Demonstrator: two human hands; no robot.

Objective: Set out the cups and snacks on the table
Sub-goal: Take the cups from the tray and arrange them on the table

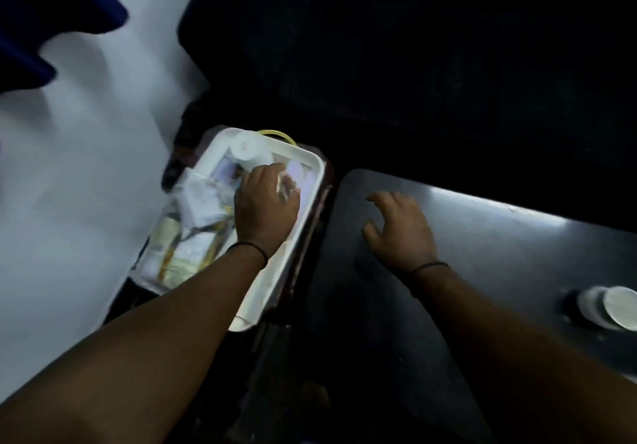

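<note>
A white tray (312,174) sits left of centre, holding pale snack packets (193,202) and a stack of white cups (248,152) lying at its far end. My left hand (265,209) reaches into the tray, its fingers closed on a small pale item (284,185) that is too blurred to name. My right hand (400,226) rests on the dark table (517,236), fingers spread, holding nothing. A white paper cup (612,307) stands on the table near the right edge.
The tray rests on a dark reddish stand (306,254) close to the table's left rounded end. A pale floor (86,167) lies to the left. The far area is very dark. A blue object (51,5) fills the top-left corner.
</note>
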